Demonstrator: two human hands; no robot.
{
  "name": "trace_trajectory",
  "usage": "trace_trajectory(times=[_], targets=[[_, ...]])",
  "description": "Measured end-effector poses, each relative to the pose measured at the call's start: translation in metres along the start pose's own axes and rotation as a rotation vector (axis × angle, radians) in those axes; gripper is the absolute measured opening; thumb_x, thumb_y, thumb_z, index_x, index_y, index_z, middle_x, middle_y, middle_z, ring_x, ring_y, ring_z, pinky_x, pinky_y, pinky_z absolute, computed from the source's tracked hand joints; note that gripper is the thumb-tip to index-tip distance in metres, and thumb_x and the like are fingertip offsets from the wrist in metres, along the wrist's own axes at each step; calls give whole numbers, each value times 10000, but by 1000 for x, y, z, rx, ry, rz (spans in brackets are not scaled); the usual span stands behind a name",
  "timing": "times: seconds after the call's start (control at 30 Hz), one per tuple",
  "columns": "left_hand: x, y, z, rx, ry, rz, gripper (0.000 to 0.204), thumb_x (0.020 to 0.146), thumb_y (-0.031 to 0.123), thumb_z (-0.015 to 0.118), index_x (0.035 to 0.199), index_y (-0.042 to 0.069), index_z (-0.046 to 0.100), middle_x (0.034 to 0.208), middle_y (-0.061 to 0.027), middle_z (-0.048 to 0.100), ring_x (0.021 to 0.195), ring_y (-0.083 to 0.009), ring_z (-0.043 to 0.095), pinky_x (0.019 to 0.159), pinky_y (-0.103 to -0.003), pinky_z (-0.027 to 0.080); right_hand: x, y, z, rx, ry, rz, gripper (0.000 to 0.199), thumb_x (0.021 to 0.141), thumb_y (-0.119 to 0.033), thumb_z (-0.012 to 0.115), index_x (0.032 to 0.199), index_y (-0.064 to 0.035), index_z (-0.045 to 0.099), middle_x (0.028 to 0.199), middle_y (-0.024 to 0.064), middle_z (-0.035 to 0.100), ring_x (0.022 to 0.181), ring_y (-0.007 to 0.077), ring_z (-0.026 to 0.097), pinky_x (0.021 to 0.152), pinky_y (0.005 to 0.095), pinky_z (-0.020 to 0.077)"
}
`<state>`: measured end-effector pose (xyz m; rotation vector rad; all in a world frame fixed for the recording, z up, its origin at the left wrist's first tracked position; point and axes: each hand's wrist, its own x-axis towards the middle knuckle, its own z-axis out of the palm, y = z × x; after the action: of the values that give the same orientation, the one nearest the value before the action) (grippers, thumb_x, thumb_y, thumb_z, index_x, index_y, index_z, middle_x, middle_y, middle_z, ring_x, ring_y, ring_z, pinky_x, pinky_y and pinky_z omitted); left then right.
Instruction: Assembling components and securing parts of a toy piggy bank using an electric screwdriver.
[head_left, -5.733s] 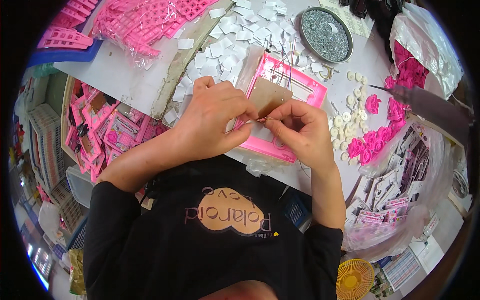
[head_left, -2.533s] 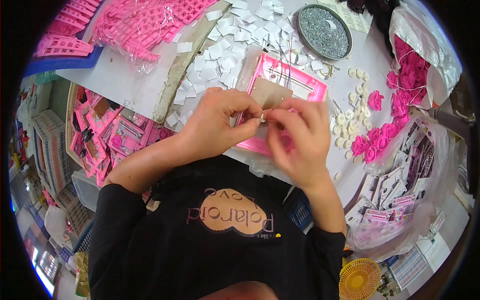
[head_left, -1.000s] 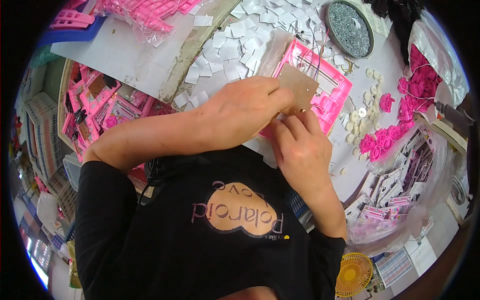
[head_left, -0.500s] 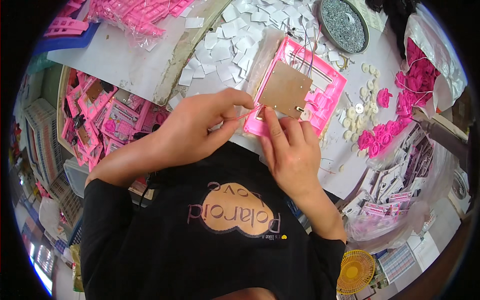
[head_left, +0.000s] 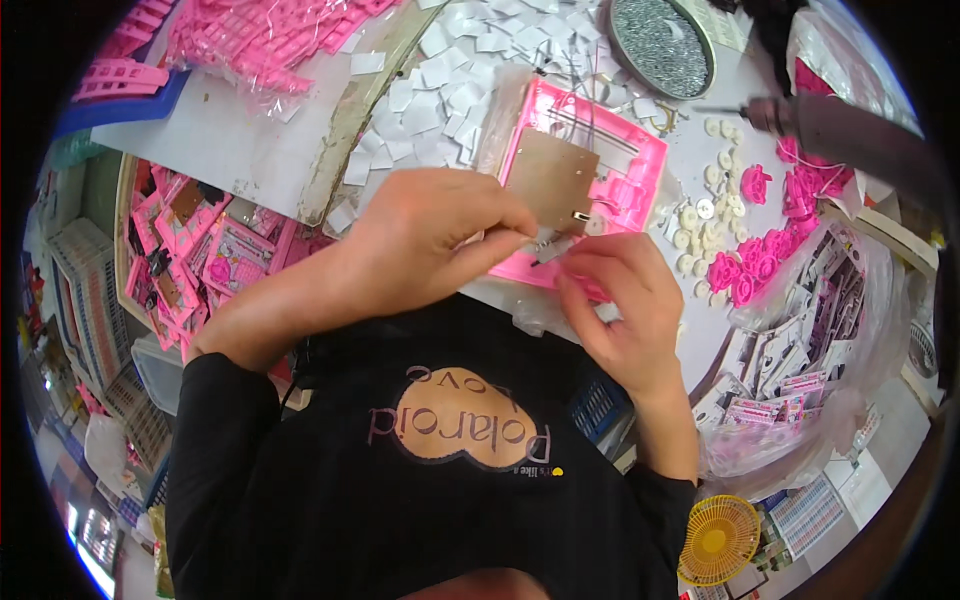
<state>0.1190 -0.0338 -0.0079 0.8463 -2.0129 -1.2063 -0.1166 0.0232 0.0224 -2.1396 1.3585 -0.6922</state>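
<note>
A pink plastic casing lies open on the table in front of me, with a brown circuit board in it and thin wires at its far end. Over its near left corner, my left hand is closed in a pinch of thumb and forefinger. Just right of it, my right hand has its fingers bent in and the thumb tip close to the forefinger. Between the fingertips shows a small greyish piece with a dark end. Too little of it shows to name it.
White paper squares cover the table left of the casing. A round tray of screws stands beyond it. To the right are cream-coloured discs, pink parts and a powered screwdriver. A bin of pink toys stands left.
My right hand has lifted off the casing and drawn to the right. The red wire seen at my left fingertips no longer shows clearly. The screwdriver at the right has swung up and inward.
</note>
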Motion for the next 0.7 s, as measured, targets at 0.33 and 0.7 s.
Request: trace_trajectory(times=[0.33,0.7], targets=[[2,7,14,193,46,176,310,806,25,725,1107,59,657,911,-42,664,776,-232,630,713,-354,463,-16,8,2,625,301,388,119,877,2,715,990,21,682,824,76,715,720,96,682,650,241,550],[-20,19,26,765,-161,88,490,790,215,767,1251,110,640,1172,-56,578,1028,-218,581,928,-450,314,-26,13,-10,-30,63,204,136,870,-63,723,982,-19,660,827,89,712,698,235,688,634,338,546]])
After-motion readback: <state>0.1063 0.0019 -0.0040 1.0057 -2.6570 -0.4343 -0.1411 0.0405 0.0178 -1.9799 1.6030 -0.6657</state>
